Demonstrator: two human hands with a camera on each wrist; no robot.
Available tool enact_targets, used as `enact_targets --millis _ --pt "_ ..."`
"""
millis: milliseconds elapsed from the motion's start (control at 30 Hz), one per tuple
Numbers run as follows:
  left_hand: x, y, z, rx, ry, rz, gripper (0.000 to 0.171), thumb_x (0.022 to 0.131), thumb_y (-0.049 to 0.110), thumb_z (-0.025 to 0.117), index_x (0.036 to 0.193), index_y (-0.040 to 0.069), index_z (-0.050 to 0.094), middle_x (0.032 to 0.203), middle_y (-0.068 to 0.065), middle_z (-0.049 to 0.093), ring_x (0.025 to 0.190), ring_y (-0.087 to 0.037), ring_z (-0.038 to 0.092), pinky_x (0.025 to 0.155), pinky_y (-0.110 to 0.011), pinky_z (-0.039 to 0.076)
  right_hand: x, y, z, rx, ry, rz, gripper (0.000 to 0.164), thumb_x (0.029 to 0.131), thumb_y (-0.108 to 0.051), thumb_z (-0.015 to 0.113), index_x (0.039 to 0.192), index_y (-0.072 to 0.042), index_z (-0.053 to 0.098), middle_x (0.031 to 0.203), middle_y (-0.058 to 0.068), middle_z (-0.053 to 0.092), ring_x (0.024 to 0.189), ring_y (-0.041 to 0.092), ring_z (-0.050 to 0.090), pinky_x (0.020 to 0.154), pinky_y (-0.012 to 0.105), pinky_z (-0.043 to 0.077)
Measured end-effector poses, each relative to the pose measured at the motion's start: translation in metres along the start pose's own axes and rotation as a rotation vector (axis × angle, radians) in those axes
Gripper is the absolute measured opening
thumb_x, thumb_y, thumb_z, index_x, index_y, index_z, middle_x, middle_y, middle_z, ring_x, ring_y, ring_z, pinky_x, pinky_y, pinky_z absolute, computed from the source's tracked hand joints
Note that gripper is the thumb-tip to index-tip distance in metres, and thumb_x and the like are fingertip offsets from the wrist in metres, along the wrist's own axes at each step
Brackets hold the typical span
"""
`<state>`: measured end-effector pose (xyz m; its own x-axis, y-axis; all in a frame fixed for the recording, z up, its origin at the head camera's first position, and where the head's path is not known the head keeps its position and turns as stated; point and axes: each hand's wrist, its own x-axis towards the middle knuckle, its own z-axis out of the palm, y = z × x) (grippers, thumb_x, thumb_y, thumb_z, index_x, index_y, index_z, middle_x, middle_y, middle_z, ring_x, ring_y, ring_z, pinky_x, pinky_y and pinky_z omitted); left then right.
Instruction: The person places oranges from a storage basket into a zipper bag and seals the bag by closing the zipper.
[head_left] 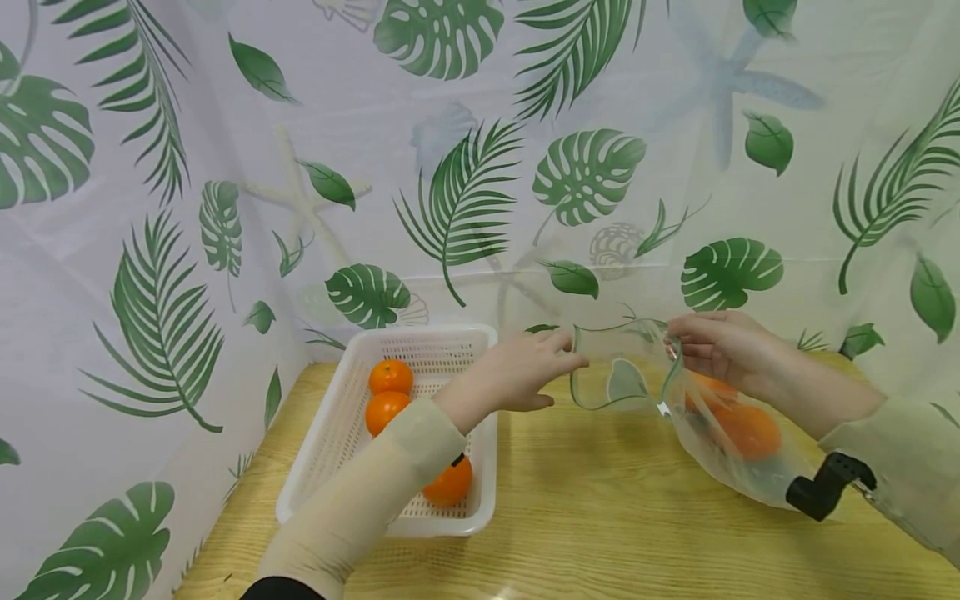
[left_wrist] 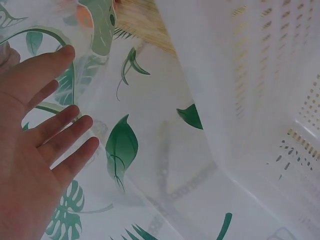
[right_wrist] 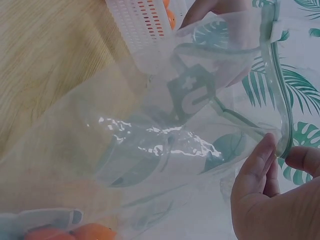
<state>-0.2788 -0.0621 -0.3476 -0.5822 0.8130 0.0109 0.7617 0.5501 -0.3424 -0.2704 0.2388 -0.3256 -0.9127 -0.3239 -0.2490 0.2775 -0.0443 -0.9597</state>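
A clear zip-top bag [head_left: 712, 467] with a green-edged mouth lies on its side to the right, with oranges [head_left: 752, 432] inside. My right hand [head_left: 723, 343] pinches the far edge of the mouth between thumb and fingers, as the right wrist view also shows. The mouth gapes toward the left. Just beside it is my left hand [head_left: 517, 371], fingers extended and holding nothing; whether its fingertips touch the rim I cannot tell. Left of the bag stands a white plastic basket [head_left: 487, 500]. Several oranges [head_left: 391, 377] sit in it, partly hidden by my left forearm.
Both the basket and the bag rest on a wooden table [head_left: 585, 500]. A white curtain [head_left: 480, 100] printed with green leaves hangs behind the table and along its left side. A dark device [head_left: 828, 487] is strapped to my right wrist, close to the bag's lower end.
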Motion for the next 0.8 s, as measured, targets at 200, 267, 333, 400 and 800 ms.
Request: enact_targets --millis 200,267,333,400,800 --pt "-0.005 -0.005 0.005 -0.024 -0.028 -0.020 0.071 0.095 0.044 0.080 0.156 0.023 0.050 0.142 -0.003 0.057 0.117 -0.017 0.064 0.096 -0.030 0.058 0.001 0.000 0.000 -0.017 -0.006 0.003 0.035 0.109 -0.010 0.052 0.086 -0.017 0.078 0.085 -0.005 0.076 0.077 0.005 0.073 0.076 0.019 0.062" --pt "-0.007 -0.006 0.007 -0.030 -0.032 -0.025 0.070 0.095 0.044 0.080 0.155 0.023 0.051 0.141 -0.003 0.058 0.120 -0.017 0.064 0.098 -0.031 0.058 0.001 0.001 0.000 -0.023 -0.007 0.006 0.035 0.109 -0.010 0.052 0.086 -0.017 0.078 0.085 -0.005 0.076 0.077 0.005 0.073 0.076 0.019 0.062" --pt "-0.009 -0.008 0.008 -0.034 -0.030 -0.028 0.068 0.095 0.045 0.080 0.153 0.023 0.052 0.139 -0.002 0.059 0.121 -0.017 0.063 0.101 -0.031 0.057 0.001 0.001 0.000 -0.024 -0.009 0.006 0.035 0.109 -0.010 0.053 0.086 -0.017 0.078 0.085 -0.005 0.075 0.078 0.005 0.073 0.076 0.019 0.062" --pt "-0.011 -0.010 0.010 -0.042 -0.029 -0.032 0.067 0.095 0.044 0.080 0.152 0.024 0.052 0.138 -0.002 0.060 0.122 -0.017 0.063 0.103 -0.032 0.056 0.001 0.001 0.000 -0.028 -0.010 0.004 0.035 0.109 -0.010 0.053 0.086 -0.018 0.078 0.085 -0.005 0.075 0.078 0.005 0.072 0.076 0.019 0.062" --pt "-0.024 -0.019 0.017 -0.061 -0.033 -0.061 0.067 0.095 0.042 0.080 0.153 0.021 0.054 0.138 -0.002 0.063 0.119 -0.018 0.064 0.104 -0.031 0.054 0.003 0.002 0.001 -0.018 -0.018 0.006 0.035 0.109 -0.010 0.052 0.087 -0.016 0.078 0.084 -0.005 0.075 0.077 0.005 0.073 0.076 0.019 0.062"
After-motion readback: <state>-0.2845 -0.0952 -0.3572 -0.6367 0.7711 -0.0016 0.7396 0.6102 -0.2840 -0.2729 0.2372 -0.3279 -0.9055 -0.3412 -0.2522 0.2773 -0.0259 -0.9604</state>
